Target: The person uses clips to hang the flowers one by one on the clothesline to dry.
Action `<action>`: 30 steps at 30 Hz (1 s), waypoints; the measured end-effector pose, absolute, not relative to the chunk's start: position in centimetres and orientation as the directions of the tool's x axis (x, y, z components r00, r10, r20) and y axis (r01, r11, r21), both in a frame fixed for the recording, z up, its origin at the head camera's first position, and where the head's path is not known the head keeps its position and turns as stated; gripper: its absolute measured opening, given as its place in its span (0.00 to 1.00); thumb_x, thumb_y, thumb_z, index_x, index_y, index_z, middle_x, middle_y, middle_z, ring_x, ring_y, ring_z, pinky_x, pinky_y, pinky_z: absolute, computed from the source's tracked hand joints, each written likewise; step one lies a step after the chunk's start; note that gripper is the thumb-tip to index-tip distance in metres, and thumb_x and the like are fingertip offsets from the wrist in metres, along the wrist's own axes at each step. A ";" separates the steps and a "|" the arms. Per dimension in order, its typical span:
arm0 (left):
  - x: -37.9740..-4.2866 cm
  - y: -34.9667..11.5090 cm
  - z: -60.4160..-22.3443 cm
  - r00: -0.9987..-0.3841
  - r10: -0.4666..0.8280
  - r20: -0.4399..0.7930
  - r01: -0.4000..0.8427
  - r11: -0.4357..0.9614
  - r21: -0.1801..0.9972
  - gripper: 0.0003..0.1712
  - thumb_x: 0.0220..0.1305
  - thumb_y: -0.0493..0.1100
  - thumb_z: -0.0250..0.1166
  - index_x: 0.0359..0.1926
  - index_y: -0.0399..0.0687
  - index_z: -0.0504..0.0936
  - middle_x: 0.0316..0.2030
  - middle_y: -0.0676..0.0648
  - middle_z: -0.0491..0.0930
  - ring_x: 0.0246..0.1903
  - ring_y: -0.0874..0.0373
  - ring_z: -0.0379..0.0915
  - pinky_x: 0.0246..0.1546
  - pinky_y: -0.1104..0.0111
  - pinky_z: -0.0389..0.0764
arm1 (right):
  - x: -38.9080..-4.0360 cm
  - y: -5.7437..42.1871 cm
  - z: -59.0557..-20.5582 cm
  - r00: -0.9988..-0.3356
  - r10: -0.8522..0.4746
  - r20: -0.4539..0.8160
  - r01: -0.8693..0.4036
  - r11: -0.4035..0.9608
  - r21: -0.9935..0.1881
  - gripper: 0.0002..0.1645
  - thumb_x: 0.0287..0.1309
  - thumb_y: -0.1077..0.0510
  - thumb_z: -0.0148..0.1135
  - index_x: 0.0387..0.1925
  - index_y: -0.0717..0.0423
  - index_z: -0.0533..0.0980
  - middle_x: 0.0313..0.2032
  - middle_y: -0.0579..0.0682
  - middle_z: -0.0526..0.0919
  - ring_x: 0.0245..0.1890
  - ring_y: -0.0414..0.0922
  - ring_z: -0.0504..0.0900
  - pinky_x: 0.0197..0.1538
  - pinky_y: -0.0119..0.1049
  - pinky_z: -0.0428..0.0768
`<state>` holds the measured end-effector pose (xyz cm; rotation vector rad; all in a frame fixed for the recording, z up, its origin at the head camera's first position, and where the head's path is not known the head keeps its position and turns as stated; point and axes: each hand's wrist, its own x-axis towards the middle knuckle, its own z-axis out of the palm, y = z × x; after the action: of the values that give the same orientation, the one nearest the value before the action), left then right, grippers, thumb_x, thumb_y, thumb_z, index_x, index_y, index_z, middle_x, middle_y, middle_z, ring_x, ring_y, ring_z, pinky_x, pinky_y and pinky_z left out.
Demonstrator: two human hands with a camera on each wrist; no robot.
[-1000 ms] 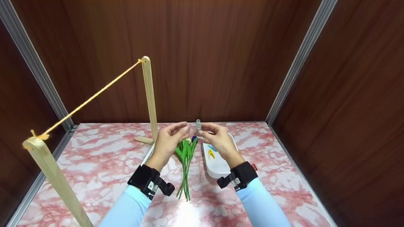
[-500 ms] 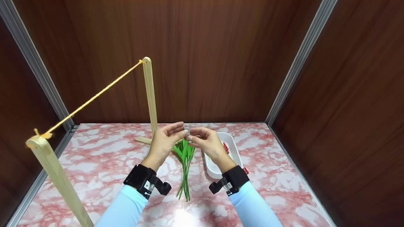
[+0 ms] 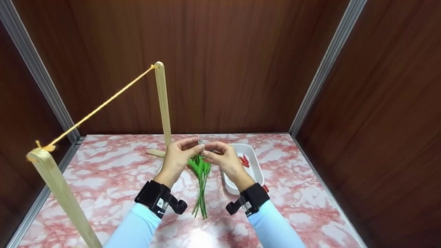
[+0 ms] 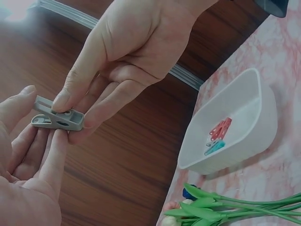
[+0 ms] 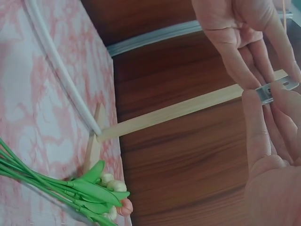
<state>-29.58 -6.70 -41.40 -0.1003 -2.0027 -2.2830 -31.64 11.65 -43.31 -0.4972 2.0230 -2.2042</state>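
Observation:
Between both hands, above the table's middle, is a small grey clothespin point(image 4: 59, 121). My left hand point(image 3: 175, 158) pinches one end of it, thumb above and fingers beneath in the left wrist view. At the other end my right hand point(image 3: 227, 160) pinches it with thumb and fingers. The fingertips partly cover the clothespin point(image 3: 201, 141) in the head view. Below the hands lies a bunch of artificial tulips point(image 3: 200, 170) with green leaves and stems; their blooms are hidden by the hands from above. Pale and peach blooms show in the right wrist view.
A white tray point(image 3: 255, 165) right of the tulips holds red clothespins point(image 4: 221, 128) and a teal clothespin point(image 4: 215, 147). On the left, a yellow string point(image 3: 103, 105) spans a near wooden post point(image 3: 62, 193) and a far post point(image 3: 163, 100). Brown panels enclose the marbled table point(image 3: 293, 206).
The right hand has moved left with the clothespin to meet the left hand, which now pinches it too. More of the tray and its red clothespins shows. The clothespin has turned slightly.

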 end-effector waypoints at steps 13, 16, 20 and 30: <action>-29.8 -7.1 -40.8 -0.989 -0.027 0.147 0.148 -0.037 0.988 0.19 0.65 0.39 0.79 0.56 0.39 0.91 0.55 0.40 0.92 0.44 0.66 0.88 0.45 0.78 0.87 | -31.6 11.7 -43.1 -0.937 -0.299 0.181 -0.163 -0.082 -0.983 0.15 0.70 0.68 0.70 0.56 0.66 0.83 0.47 0.46 0.89 0.49 0.41 0.91 0.57 0.41 0.92; -29.9 -7.3 -40.7 -0.987 -0.018 0.157 0.158 -0.036 0.987 0.18 0.65 0.38 0.79 0.55 0.39 0.92 0.55 0.41 0.92 0.45 0.66 0.88 0.46 0.77 0.88 | -31.7 11.5 -43.0 -0.937 -0.299 0.183 -0.169 -0.073 -0.983 0.16 0.69 0.68 0.70 0.56 0.67 0.83 0.47 0.47 0.89 0.48 0.41 0.90 0.56 0.41 0.93; -30.3 -7.6 -40.6 -0.982 -0.017 0.186 0.186 0.000 0.983 0.17 0.65 0.38 0.79 0.54 0.40 0.92 0.55 0.39 0.92 0.46 0.66 0.88 0.46 0.78 0.88 | -31.9 11.2 -42.9 -0.936 -0.292 0.198 -0.188 -0.063 -0.980 0.16 0.68 0.69 0.71 0.55 0.68 0.83 0.47 0.48 0.89 0.48 0.41 0.91 0.56 0.41 0.93; -31.2 -7.7 -41.1 -0.972 -0.049 0.230 0.228 0.035 0.973 0.13 0.65 0.36 0.79 0.50 0.38 0.93 0.50 0.38 0.93 0.41 0.68 0.87 0.43 0.79 0.87 | -32.6 10.5 -43.2 -0.934 -0.286 0.214 -0.203 -0.068 -0.977 0.16 0.67 0.70 0.72 0.54 0.70 0.82 0.45 0.48 0.90 0.45 0.40 0.91 0.54 0.40 0.93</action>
<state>-31.16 -7.70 -41.12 -0.1860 -2.1063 -2.0444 -32.58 10.51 -43.19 -0.5536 2.1036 -2.1850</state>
